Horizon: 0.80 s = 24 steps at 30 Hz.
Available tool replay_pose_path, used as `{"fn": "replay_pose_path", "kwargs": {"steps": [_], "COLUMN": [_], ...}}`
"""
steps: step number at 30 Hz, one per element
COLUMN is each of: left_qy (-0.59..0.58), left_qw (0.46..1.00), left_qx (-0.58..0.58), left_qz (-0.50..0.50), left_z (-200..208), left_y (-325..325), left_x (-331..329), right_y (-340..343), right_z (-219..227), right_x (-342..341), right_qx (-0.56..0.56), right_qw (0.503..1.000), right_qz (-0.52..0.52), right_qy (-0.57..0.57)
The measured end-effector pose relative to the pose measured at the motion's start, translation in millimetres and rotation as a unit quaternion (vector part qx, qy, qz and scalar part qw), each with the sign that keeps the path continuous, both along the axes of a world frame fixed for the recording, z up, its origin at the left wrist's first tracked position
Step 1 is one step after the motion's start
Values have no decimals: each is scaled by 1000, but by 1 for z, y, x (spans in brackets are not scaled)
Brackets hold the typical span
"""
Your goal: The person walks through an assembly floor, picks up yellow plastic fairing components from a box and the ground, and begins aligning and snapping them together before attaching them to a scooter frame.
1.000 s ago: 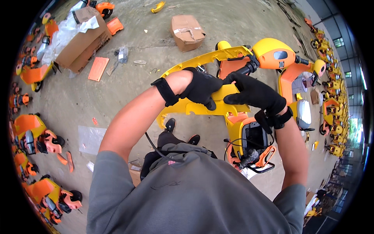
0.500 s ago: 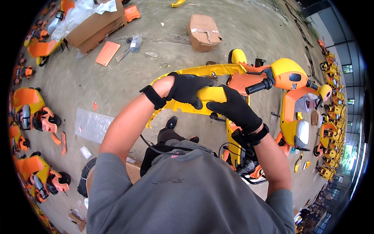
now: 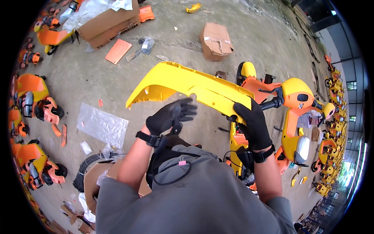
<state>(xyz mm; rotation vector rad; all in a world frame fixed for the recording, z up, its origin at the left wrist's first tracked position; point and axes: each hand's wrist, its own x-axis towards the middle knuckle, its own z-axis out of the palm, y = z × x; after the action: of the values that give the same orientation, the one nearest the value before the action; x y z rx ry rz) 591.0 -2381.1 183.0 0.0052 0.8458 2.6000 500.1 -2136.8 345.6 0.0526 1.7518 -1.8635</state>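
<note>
A long curved yellow body panel (image 3: 183,80) hangs in the air in front of me, its flared end to the left. My right hand (image 3: 255,124), in a black glove, grips the panel's right end, the thumb on the near face. My left hand (image 3: 171,114), gloved the same way, is off the panel just below its lower edge, fingers stretched out and nothing in them. Behind the panel's right end stands a yellow and orange scooter (image 3: 298,95) with black handlebar grips. A round notch shows in the panel's lower edge above my left fingers.
On the concrete floor lie a closed cardboard box (image 3: 216,41), an orange flat panel (image 3: 118,51) and a clear plastic sheet (image 3: 102,124). A large open carton (image 3: 109,27) stands at the far left. Scooters line both sides; a black cable coil (image 3: 83,171) lies at the lower left.
My left hand has let go of the yellow panel and moved down with its fingers opened. The panel has turned so its broad face shows, with my right hand holding its right end.
</note>
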Motion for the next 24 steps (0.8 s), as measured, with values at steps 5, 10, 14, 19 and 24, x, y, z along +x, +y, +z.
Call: {"fn": "replay_pose_path", "kwargs": {"steps": [5,10,14,19,24], "left_qy": [98,91,47,45,-6], "left_qw": [950,940,946,968,984], "left_qx": [151,205,159,80,31], "left_qz": [257,258,279,232,176], "left_z": [60,141,136,133,124], "left_y": [10,28,35,42,64], "left_x": [-67,-105,-115,-112,-105], "right_y": [30,18,-2,12,5], "right_z": [-11,-20,-16,-6,18], "right_x": [24,50,48,51,62], "right_qx": [135,102,-82,184,301], "right_qw": [891,981,992,955,864], "right_qz": [127,51,-95,-7,102], "right_qy": [414,156,-25,232,390]}}
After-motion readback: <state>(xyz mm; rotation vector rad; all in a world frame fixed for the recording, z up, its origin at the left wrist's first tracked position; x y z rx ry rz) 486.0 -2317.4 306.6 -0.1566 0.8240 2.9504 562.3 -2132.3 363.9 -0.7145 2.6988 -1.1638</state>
